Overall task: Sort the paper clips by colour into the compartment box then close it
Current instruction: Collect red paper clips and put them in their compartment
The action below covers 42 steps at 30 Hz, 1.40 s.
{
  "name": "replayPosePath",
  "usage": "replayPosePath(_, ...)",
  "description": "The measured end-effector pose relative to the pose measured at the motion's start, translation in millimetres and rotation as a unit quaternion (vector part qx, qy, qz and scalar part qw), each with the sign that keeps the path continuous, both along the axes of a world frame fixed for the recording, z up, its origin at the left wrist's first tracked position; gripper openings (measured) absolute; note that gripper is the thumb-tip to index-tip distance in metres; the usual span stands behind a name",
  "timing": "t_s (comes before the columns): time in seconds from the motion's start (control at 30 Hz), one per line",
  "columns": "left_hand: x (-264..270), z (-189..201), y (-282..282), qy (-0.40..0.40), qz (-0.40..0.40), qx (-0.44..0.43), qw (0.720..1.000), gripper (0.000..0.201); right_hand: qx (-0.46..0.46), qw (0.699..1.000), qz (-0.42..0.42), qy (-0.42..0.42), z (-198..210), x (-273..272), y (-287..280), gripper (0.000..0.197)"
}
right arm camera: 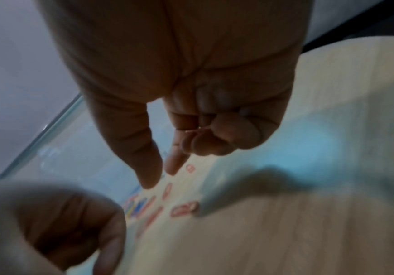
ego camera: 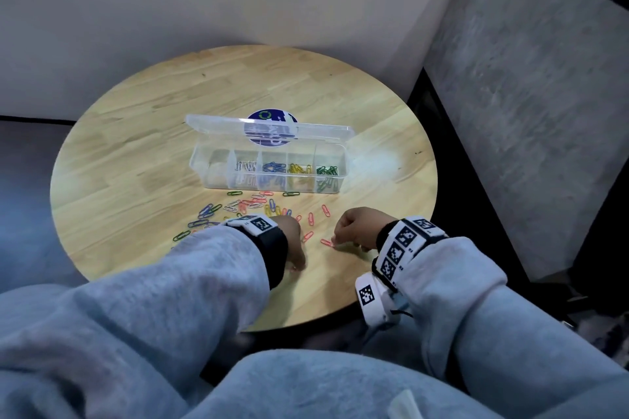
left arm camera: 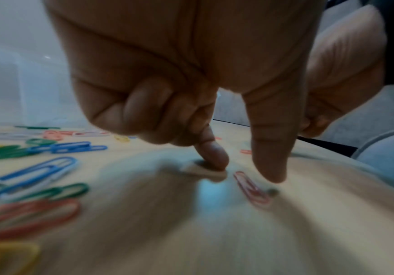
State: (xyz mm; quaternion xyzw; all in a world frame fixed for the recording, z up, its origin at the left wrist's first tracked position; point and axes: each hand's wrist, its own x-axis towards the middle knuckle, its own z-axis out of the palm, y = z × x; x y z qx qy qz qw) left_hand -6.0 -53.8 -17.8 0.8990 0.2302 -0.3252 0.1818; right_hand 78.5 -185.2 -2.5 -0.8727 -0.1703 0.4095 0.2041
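Observation:
The clear compartment box stands open mid-table, lid tipped back. Separate compartments hold white, blue, yellow and green clips; the leftmost looks empty. Loose mixed paper clips lie in front of it. My left hand is low over the table, index fingertip pressing the wood, thumb beside it, a red clip lying flat between them. My right hand points thumb and index down at another red clip; its curled fingers hold what looks like red clips.
The round wooden table stands against a pale wall, a grey concrete block to its right. Blue, green, red and yellow clips lie to the left of my left hand. My knees are just under the near edge.

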Motion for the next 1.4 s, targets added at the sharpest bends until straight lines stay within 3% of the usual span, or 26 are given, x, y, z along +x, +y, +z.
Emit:
replayPosePath(0.1, 1, -1, -5, -0.002, -0.013, 0.01, 1.0, 0.034, -0.058, 0.991, 0.055, -0.11, -5, -13, 3, 0.013)
replayPosePath(0.33, -2, -3, 2, -0.016, -0.024, 0.006, 1.0, 0.027, -0.056, 0.985, 0.091, -0.136, -8, -18, 13, 0.007)
replayPosePath(0.4, -4, 0, 10, -0.037, -0.001, -0.036, 0.999, 0.015, -0.061, 0.984, 0.098, -0.133, -11, -18, 14, 0.005)
replayPosePath(0.47, -5, 3, 20, -0.065, 0.071, -0.124, 0.988, 0.016, -0.064, 0.987, 0.09, -0.12, -13, -16, 13, 0.004)
replayPosePath(0.57, -7, 10, 31, -0.119, 0.202, -0.265, 0.936, 0.016, -0.051, 0.994, 0.053, -0.076, -15, -11, 9, 0.013)
replayPosePath(0.7, -7, 23, 38, -0.159, 0.333, -0.397, 0.84, 0.015, 0.071, 0.994, -0.065, 0.054, -10, 0, -1, 0.019)
replayPosePath(0.83, -7, 33, 43, -0.187, 0.454, -0.467, 0.736, 0.019, 0.215, 0.947, -0.192, 0.143, -1, 6, -8, 0.022)
replayPosePath(0.93, -7, 36, 43, -0.202, 0.493, -0.471, 0.703, 0.02, 0.309, 0.894, -0.266, 0.188, 5, 10, -12, 0.022)
replayPosePath(1.0, -6, 36, 40, -0.198, 0.488, -0.445, 0.724, 0.019, 0.345, 0.868, -0.296, 0.201, 7, 12, -16, 0.026)
replayPosePath(1.03, -5, 34, 39, -0.196, 0.472, -0.422, 0.749, 0.019, 0.357, 0.856, -0.314, 0.206, 7, 14, -17, 0.026)
replayPosePath(1.13, -1, 27, 33, -0.184, 0.349, -0.32, 0.862, 0.02, 0.365, 0.827, -0.364, 0.226, 6, 16, -19, 0.026)
replayPosePath(1.2, 0, 22, 28, -0.166, 0.23, -0.19, 0.94, 0.019, 0.356, 0.821, -0.38, 0.233, 5, 17, -20, 0.024)
replayPosePath(1.23, 1, 21, 26, -0.155, 0.175, -0.116, 0.965, 0.026, 0.35, 0.821, -0.385, 0.234, 4, 17, -19, 0.022)
replayPosePath(1.3, 5, 15, 21, -0.134, 0.103, -0.024, 0.985, 0.049, 0.335, 0.83, -0.381, 0.233, 3, 18, -19, 0.023)
replayPosePath(1.4, 13, 5, 18, -0.122, 0.066, 0.0, 0.99, 0.057, 0.31, 0.851, -0.362, 0.22, -1, 21, -18, 0.027)
